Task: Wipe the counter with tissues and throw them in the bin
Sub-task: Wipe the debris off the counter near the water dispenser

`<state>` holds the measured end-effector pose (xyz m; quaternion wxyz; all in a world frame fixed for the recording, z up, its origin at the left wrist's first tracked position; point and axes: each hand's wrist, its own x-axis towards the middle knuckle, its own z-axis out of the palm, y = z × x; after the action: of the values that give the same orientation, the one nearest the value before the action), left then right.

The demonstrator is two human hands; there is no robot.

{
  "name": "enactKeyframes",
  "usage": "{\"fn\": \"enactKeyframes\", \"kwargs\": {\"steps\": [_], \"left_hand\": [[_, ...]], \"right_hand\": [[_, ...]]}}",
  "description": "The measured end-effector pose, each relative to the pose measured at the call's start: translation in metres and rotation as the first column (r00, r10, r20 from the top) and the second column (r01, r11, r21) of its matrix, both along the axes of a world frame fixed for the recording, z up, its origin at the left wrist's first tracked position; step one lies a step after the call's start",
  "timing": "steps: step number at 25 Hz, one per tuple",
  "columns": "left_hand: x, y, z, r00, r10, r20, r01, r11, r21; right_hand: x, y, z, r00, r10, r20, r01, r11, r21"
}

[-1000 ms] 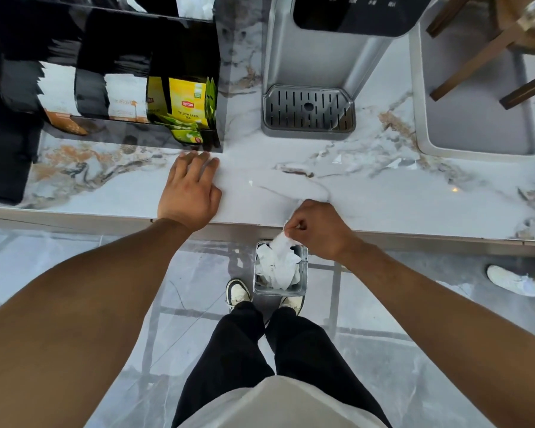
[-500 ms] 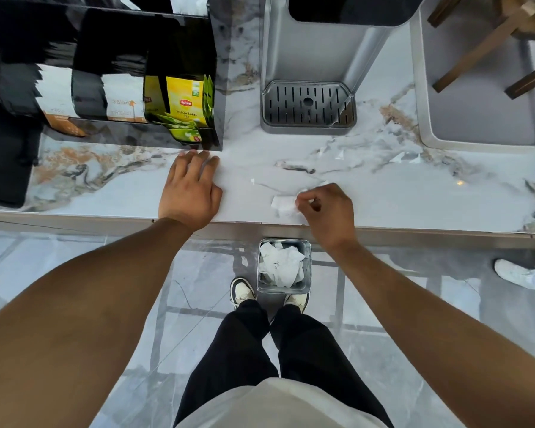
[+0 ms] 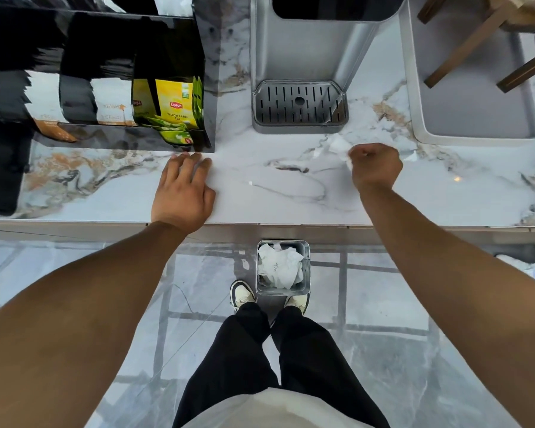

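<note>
My left hand (image 3: 184, 188) lies flat, fingers spread, on the white marble counter (image 3: 275, 199) next to the black organiser. Further right on the counter, below the dispenser's drip tray, my right hand (image 3: 374, 165) is closed on a white tissue (image 3: 340, 146); part of the tissue sticks out at the hand's upper left. A small square metal bin (image 3: 306, 267) stands on the floor under the counter edge, between my shoes, with crumpled white tissues (image 3: 278, 267) inside it.
A black organiser (image 3: 105, 88) with yellow tea packets (image 3: 175, 109) stands at the back left. A grey dispenser with a slotted drip tray (image 3: 298, 106) is at the back centre, a grey tray (image 3: 473, 97) at the right. Small white scraps (image 3: 413, 156) lie near my right hand.
My right hand moved from above the bin up onto the counter, then slid right and back toward the drip tray with a tissue. My left hand stayed put.
</note>
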<state>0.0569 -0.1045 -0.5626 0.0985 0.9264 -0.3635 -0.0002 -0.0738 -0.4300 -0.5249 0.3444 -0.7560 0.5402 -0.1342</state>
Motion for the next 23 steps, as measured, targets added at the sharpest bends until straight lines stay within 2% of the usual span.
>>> {"fn": "enactKeyframes", "kwargs": {"steps": [6,9,10,16,17,20,23], "left_hand": [[0.0,0.0,0.0,1.0,-0.002,0.004,0.002,1.0,0.012],[0.001,0.0,0.001,1.0,-0.005,-0.008,0.005,1.0,0.019],[0.002,0.0,0.001,1.0,-0.004,-0.006,0.004,1.0,0.022],[0.001,-0.001,0.001,1.0,-0.006,0.015,0.005,1.0,0.004],[0.001,-0.001,0.002,1.0,-0.005,0.017,0.005,1.0,0.002],[0.001,-0.001,0.002,1.0,-0.008,0.023,0.008,1.0,-0.005],[0.001,0.0,0.003,1.0,-0.007,0.015,0.007,1.0,0.004]], "right_hand": [[-0.043,0.067,-0.007,0.966,0.233,-0.111,-0.244,0.964,-0.101],[-0.075,0.109,-0.002,0.914,0.403,-0.044,-0.404,0.915,-0.017],[-0.077,0.114,0.002,0.911,0.412,0.002,-0.412,0.911,0.015],[-0.006,0.055,0.009,0.992,0.071,0.102,-0.07,0.997,-0.016],[0.004,0.051,0.005,0.993,0.054,0.106,-0.055,0.999,-0.001],[0.014,0.074,-0.007,0.968,0.245,0.05,-0.242,0.969,-0.056],[-0.01,0.114,-0.008,0.87,0.491,0.048,-0.49,0.871,-0.021]]}}
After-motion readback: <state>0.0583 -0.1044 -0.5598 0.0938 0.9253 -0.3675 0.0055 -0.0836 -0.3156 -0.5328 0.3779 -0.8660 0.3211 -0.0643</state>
